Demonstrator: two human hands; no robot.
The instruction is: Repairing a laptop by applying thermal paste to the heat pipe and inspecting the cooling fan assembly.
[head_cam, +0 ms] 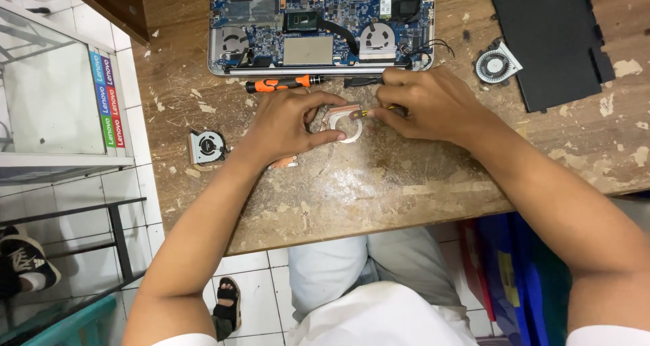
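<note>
Scanning left to right: a loose cooling fan (206, 146) lies near the bench edge, well apart from my work. My left hand (288, 126) pinches the copper heat pipe assembly (340, 119) against the worn wooden table (379, 183), thumb and fingers closed on its ring end. My right hand (433, 102) is pressed together around a thin tool (369, 113) whose tip touches the copper. Risk: the tip could slip and bend the soft pipe. The orange screwdriver (281, 84) lies just behind my knuckles; a nudge could roll it against the opened laptop (318, 28).
</note>
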